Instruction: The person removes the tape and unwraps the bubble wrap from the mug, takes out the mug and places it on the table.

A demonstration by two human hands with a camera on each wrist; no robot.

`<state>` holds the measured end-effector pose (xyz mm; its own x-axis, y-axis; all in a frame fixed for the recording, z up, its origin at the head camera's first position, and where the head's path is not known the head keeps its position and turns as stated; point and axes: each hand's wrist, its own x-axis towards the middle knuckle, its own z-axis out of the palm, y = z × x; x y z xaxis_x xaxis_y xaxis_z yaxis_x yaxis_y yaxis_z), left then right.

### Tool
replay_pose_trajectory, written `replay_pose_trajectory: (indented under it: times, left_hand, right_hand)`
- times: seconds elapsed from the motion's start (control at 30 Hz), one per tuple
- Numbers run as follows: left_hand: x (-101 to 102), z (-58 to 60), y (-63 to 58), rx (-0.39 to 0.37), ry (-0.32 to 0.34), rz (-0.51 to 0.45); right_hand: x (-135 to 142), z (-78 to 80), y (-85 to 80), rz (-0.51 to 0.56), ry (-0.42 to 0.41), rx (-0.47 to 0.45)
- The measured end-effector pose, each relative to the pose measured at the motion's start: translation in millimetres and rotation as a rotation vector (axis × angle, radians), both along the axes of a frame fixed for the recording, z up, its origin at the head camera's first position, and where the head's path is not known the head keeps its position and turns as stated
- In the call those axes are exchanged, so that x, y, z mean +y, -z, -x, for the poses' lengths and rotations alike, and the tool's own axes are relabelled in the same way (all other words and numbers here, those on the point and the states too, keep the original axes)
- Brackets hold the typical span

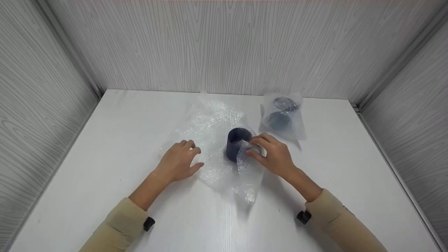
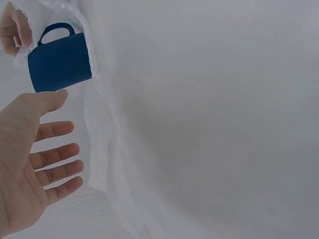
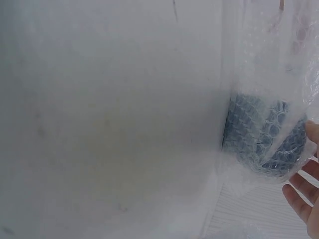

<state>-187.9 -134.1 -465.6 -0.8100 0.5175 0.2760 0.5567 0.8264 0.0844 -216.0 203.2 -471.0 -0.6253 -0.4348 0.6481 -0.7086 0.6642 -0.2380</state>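
We log a flat white tabletop (image 1: 105, 157), then a large clear plastic bubble-wrap sheet (image 1: 206, 129) spread mid-table. Back right, we get a translucent bubble-wrapped parcel (image 1: 283, 117), two dark round shapes inside. Left hand (image 1: 178, 161): fingers apart, thumb out, holding nothing, at the sheet's left. Right hand (image 1: 275, 154): thumb and fingers pinch a fold of wrap beside the plain dark blue cylindrical mug (image 1: 232, 148). Mug stands upright on the sheet, top uncovered, wrap over its right side; left wrist view shows us straight walls, looped blue handle (image 2: 60, 25).
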Motion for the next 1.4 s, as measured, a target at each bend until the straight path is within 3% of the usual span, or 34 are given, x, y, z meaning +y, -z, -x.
replay_pose_trajectory:
  times: [0.17,0.4,0.97,1.4]
  left_hand:
    - [16.4,5.1,-3.6,0.036,0.057,-0.061]
    - [37.8,10.7,-5.8,0.071,0.113,-0.062]
    - [57.8,33.3,-11.8,0.089,0.146,-0.158]
    - [68.6,43.1,-4.8,0.020,0.129,-0.222]
  right_hand:
    - [0.0,-0.9,-0.3,-0.005,0.004,-0.016]
    - [-0.5,-1.3,-1.0,0.002,0.003,-0.016]
    - [-0.5,-2.3,-2.1,-0.010,0.005,-0.030]
    - [0.5,-1.6,-1.4,-0.016,0.015,-0.045]
